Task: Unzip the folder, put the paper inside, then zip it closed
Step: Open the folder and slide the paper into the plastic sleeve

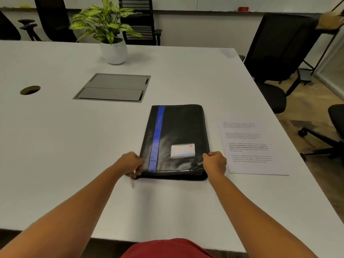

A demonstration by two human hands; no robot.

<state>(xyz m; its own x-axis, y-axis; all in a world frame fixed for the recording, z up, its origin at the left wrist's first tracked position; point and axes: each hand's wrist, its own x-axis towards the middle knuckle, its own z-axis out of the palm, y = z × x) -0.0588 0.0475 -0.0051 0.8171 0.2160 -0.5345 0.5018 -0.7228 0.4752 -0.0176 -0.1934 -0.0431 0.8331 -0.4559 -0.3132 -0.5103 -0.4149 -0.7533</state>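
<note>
Lying flat on the white bench [74, 146] is the black folder [178, 127] with a blue stripe. The left hand [130, 162] curls its fingers on the near left corner, where a small metal zip pull [132, 182] sticks out. The right hand [215, 162] grips the near right corner. The paper [253, 146] lies flat just beside the folder, on its right. A plant [106, 25] in a white pot stands far back.

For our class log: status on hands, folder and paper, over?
Left hand, right hand grip folder by near corners. Folder flat, cover down. Paper right of it, outside. Nothing blocking.
</note>
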